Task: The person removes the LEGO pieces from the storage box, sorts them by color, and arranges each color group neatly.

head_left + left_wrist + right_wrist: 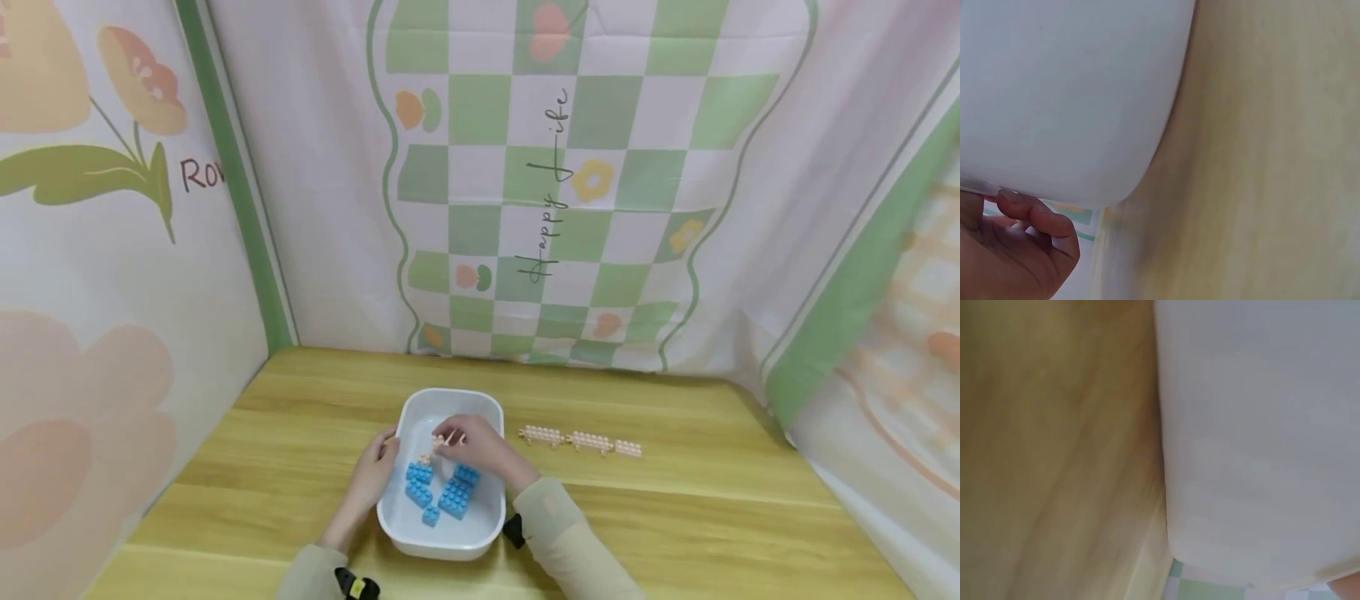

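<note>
A white plastic tub (pixel 442 543) stands on the table, and my left hand (pixel 377 465) grips its left rim. In the left wrist view that hand's curled fingers (pixel 1054 228) meet the tub's edge. My right hand (pixel 480 447) reaches over the right side into the tub and pinches a pale pink toy building brick (pixel 438 443) between thumb and fingers, which partly cover it. Just below it, another small pale pink brick (pixel 425 459) lies by the blue bricks. Several blue building bricks (pixel 454 498) sit on the tub's floor.
To the right of the tub, a row of pale pink studded brick pieces (pixel 588 442) lies on the wooden table (pixel 675 517). A checked curtain (pixel 540 208) hangs behind the table's back edge. Both wrists wear black straps (pixel 358 586).
</note>
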`<state>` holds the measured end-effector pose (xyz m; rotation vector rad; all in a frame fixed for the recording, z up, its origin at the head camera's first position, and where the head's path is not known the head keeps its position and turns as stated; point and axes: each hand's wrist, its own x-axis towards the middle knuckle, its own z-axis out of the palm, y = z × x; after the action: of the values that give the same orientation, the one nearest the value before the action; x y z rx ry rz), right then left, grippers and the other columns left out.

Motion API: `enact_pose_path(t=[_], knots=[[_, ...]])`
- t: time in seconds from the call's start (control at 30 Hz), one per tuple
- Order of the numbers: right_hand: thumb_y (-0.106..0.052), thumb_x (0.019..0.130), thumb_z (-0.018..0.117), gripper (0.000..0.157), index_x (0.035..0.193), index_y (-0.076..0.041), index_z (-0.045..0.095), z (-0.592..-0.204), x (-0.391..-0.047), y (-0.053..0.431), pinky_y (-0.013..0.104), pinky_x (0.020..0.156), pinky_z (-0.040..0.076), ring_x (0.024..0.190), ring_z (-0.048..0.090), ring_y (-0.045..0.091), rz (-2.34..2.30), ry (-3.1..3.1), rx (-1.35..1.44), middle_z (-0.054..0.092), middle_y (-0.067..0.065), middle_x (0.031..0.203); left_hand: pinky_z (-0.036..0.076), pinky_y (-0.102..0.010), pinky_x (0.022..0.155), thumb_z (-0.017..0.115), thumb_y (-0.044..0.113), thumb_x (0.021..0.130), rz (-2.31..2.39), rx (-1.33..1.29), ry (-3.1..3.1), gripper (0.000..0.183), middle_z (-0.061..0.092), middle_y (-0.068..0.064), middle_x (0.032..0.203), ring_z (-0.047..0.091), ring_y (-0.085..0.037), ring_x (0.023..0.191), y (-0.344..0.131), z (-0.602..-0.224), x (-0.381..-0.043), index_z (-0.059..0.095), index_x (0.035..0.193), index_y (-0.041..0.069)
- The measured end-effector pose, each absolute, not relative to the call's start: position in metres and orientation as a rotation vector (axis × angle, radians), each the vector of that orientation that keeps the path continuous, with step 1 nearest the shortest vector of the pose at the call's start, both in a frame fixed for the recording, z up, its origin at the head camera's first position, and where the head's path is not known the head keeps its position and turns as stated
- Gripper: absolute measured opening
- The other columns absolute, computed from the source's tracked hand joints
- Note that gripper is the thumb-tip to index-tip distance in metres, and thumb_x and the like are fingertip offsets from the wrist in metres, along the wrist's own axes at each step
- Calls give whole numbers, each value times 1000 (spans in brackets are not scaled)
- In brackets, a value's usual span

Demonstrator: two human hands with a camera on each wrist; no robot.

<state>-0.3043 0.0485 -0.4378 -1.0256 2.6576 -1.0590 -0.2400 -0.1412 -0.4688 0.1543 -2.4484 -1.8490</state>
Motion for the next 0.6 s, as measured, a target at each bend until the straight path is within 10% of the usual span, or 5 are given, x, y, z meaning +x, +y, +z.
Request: enact_pose_path(t=[0.6], knots=[[-26, 85, 69, 23, 102, -9, 69, -432, -299, 62, 43, 82, 51, 94, 60, 25, -1262, 2780, -991, 66, 4, 97, 53, -34, 69, 39, 26, 101, -1856, 154, -2448, 44, 61, -20, 101, 61, -21, 82, -141, -469, -240, 41, 138, 3]])
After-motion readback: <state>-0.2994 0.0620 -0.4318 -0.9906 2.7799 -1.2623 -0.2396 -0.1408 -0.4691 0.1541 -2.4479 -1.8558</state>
